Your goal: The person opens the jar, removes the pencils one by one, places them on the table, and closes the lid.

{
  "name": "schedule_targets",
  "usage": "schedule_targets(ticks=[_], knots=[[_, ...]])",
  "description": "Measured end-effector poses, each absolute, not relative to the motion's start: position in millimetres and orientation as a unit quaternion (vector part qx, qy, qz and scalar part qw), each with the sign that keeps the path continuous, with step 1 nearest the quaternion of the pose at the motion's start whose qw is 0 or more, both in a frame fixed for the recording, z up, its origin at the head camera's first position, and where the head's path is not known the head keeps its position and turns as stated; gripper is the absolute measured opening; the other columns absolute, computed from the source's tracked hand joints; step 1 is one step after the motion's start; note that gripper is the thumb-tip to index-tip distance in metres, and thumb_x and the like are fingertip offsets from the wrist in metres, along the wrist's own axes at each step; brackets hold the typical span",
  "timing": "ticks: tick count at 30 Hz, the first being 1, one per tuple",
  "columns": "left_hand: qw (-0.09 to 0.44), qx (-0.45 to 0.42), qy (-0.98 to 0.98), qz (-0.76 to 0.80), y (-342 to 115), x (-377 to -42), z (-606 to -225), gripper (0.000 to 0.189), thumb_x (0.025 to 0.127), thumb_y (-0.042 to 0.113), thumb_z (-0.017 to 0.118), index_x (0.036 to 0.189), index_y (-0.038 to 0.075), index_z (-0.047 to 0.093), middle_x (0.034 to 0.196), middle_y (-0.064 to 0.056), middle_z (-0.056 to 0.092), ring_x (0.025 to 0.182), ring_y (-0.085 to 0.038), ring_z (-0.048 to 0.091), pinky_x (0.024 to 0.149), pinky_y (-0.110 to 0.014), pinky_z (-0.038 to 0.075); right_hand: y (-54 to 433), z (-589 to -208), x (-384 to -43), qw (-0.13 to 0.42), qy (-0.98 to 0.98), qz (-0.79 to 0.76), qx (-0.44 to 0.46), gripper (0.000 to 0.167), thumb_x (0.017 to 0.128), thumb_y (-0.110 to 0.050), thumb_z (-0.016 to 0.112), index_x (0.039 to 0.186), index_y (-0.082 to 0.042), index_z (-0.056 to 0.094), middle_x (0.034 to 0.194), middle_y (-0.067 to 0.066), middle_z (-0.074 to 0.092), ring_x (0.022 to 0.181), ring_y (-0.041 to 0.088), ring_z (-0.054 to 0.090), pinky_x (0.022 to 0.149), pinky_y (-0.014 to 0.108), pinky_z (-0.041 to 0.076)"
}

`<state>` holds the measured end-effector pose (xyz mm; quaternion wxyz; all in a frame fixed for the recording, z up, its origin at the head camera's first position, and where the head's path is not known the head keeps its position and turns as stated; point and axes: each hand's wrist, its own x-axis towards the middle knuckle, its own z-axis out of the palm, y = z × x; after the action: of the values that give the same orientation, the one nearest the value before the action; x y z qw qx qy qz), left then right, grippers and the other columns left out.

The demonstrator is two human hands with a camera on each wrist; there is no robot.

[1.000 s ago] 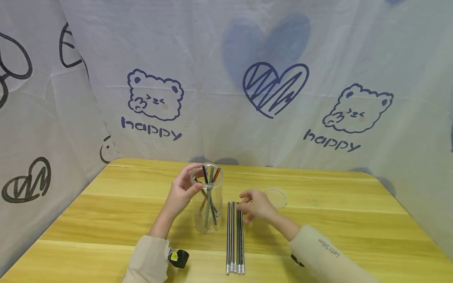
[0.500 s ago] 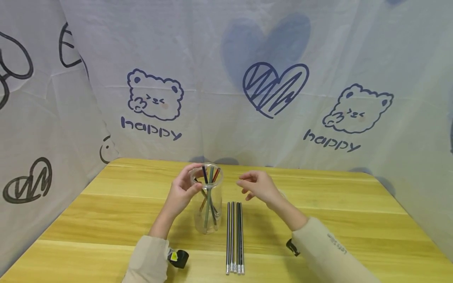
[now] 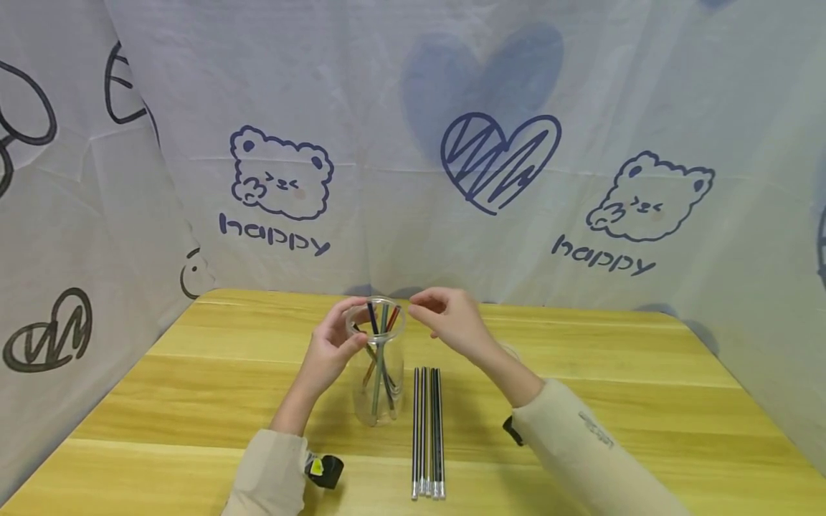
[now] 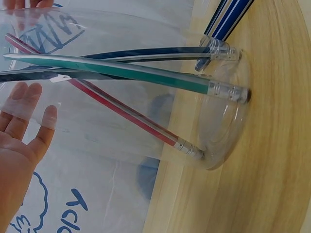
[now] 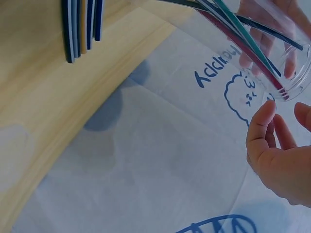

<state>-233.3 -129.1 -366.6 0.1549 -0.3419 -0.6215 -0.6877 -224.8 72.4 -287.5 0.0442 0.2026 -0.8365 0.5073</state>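
Observation:
A tall clear plastic jar (image 3: 397,369) stands upright on the table, gripped near its rim by my left hand (image 3: 330,352). Inside it lean several pencils: a green pencil (image 4: 146,76), a red pencil (image 4: 129,114) and dark ones, with metal-banded ends at the bottom. My right hand (image 3: 454,326) is raised just right of the rim, fingers loosely bent. In the right wrist view nothing shows between its thumb and fingers, which are apart. Right of the jar, several dark striped pencils (image 3: 424,430) lie side by side, metal-banded ends toward me.
A clear round lid (image 5: 17,155) lies on the wooden table (image 3: 613,401), mostly hidden behind my right wrist in the head view. A white printed cloth (image 3: 387,236) hangs behind the table and along its left side. Dark wrist cameras sit at both sleeves.
My right hand has moved from the row of pencils up and left to beside the jar's rim. My left hand keeps its grip, and the jar and pencils look the same.

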Motion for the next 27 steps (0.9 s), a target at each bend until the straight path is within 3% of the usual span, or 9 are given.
schedule_targets(ticks=[7, 13, 20, 27], knots=[[0.154, -0.340, -0.627, -0.683, -129.2, -233.3, -366.1, 0.053, 0.082, 0.033, 0.062, 0.123, 0.003, 0.044, 0.116, -0.031, 0.047, 0.098, -0.018, 0.054, 0.065, -0.023, 0.048, 58.3, -282.0, -228.2, 0.095, -0.849, 0.454, 0.252, 0.019, 0.084, -0.014, 0.063, 0.098, -0.001, 0.065, 0.082, 0.004, 0.064, 0.069, 0.015, 0.054, 0.055, 0.023, 0.044], [0.153, -0.342, -0.626, -0.685, -129.2, -232.7, -365.9, 0.054, 0.082, 0.033, 0.062, 0.123, 0.002, 0.044, 0.116, -0.030, 0.048, 0.098, -0.018, 0.053, 0.065, -0.021, 0.048, 50.6, -282.1, -228.1, 0.119, -0.855, 0.428, 0.267, 0.017, 0.084, -0.013, 0.063, 0.096, -0.001, 0.067, 0.084, 0.004, 0.063, 0.072, 0.015, 0.055, 0.057, 0.022, 0.045], [0.151, -0.330, -0.634, -0.682, -128.7, -232.3, -365.5, 0.056, 0.081, 0.035, 0.062, 0.124, 0.004, 0.044, 0.112, -0.012, 0.054, 0.092, -0.020, 0.054, 0.060, -0.019, 0.045, 45.8, -277.9, -226.0, 0.110, -0.877, 0.386, 0.263, 0.022, 0.084, -0.018, 0.063, 0.099, -0.002, 0.067, 0.086, 0.005, 0.060, 0.069, 0.014, 0.051, 0.051, 0.021, 0.042], [0.150, -0.326, -0.638, -0.681, -129.3, -233.4, -366.9, 0.056, 0.081, 0.036, 0.062, 0.123, 0.004, 0.044, 0.112, -0.017, 0.053, 0.091, -0.025, 0.053, 0.060, -0.019, 0.045, 44.0, -280.4, -226.9, 0.094, -0.894, 0.347, 0.265, 0.025, 0.085, -0.021, 0.062, 0.103, -0.004, 0.066, 0.087, 0.003, 0.058, 0.063, 0.014, 0.045, 0.048, 0.021, 0.036]])
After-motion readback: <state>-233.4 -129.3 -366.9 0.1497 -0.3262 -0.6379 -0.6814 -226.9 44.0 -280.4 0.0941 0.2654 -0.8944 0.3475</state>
